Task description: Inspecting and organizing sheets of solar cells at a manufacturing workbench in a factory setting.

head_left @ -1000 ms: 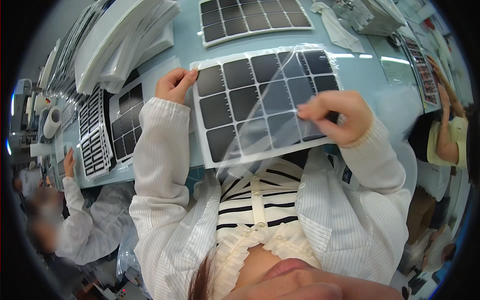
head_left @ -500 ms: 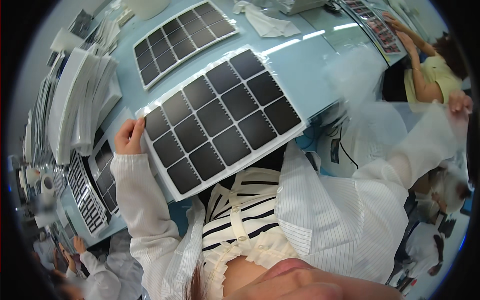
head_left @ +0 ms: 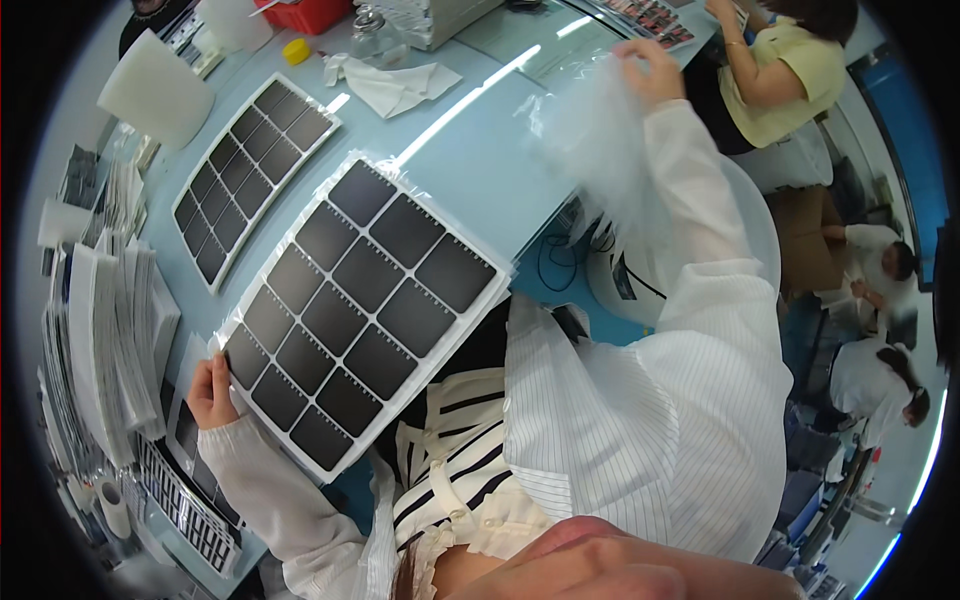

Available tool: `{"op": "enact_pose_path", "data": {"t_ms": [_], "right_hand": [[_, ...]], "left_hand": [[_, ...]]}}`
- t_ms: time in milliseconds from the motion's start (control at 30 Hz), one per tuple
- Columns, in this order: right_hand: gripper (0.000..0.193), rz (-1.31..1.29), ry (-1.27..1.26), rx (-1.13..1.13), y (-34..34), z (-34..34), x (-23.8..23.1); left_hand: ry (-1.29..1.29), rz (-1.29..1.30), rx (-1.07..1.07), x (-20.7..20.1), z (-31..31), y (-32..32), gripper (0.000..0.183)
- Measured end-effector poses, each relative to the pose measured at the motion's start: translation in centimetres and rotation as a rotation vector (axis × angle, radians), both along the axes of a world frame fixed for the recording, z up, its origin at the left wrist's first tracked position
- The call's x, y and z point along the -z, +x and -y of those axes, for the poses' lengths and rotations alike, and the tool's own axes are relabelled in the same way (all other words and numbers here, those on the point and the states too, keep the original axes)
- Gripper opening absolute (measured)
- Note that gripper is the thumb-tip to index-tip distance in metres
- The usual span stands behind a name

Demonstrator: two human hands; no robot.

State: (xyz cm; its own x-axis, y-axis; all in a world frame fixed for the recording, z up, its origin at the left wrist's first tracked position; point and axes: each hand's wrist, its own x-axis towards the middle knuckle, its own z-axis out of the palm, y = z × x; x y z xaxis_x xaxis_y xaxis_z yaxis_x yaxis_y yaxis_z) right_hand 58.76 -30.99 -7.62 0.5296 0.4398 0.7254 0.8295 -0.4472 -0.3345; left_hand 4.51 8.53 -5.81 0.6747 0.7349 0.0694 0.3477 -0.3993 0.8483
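A stack of white-edged sheets [head_left: 337, 309] printed with rows of dark squares lies tilted at the near edge of the table, in front of my body. At its left corner my left hand [head_left: 210, 392] is closed, thumb and fingers pinching the edge. My right hand [head_left: 652, 75] is raised at the far right of the table, its fingers closed on a crumpled piece of clear plastic film [head_left: 598, 135] that hangs down and is partly blurred. Beyond the stack lies a second sheet [head_left: 257, 172] with similar dark squares.
Upright bundles of white sheets [head_left: 105, 345] crowd the left side. A white roll [head_left: 157, 92], a yellow cap [head_left: 296, 51], a glass bottle [head_left: 376, 40], a red basket [head_left: 308, 14] and a white cloth [head_left: 392, 88] stand or lie farther back. A co-worker in yellow [head_left: 795, 70] is at the right.
My right hand has come from far out on the right to above the table's right part, bringing the film along. My left hand keeps its grip at the stack's corner. The view has turned.
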Motion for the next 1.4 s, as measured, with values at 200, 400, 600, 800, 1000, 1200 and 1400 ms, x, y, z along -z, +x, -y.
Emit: {"op": "enact_pose_path", "data": {"t_ms": [200,400,600,800,1000,1200,1400], "right_hand": [[0.051,0.302,-0.127,0.164,-7.6,-3.5,-2.1],[0.052,0.282,-0.246,-0.198,-17.2,-7.7,-3.7],[0.021,-0.369,-0.035,-0.431,-20.7,-9.8,-5.6],[0.018,-1.039,-0.153,-0.420,-21.5,-11.0,-4.5],[0.019,-1.234,-0.186,-0.460,-21.2,-11.3,-5.0],[0.019,-1.320,-0.202,-0.563,-21.4,-11.6,-5.9],[0.019,-1.328,-0.183,-0.674,-22.5,-11.6,-7.7]], "left_hand": [[-0.038,-0.018,0.007,-0.2,0.2,0.1,0.033],[-0.087,0.039,-0.001,-0.4,0.3,-1.1,0.036],[0.025,-0.011,0.210,-2.4,2.7,-1.9,0.027],[0.090,-0.092,0.117,-3.6,5.7,-0.8,0.018],[0.224,-0.100,0.114,-4.1,6.5,1.3,0.020],[0.177,-0.061,0.105,-3.6,6.0,0.9,0.019],[0.031,0.036,0.090,-3.4,5.4,-0.7,0.021]]}}
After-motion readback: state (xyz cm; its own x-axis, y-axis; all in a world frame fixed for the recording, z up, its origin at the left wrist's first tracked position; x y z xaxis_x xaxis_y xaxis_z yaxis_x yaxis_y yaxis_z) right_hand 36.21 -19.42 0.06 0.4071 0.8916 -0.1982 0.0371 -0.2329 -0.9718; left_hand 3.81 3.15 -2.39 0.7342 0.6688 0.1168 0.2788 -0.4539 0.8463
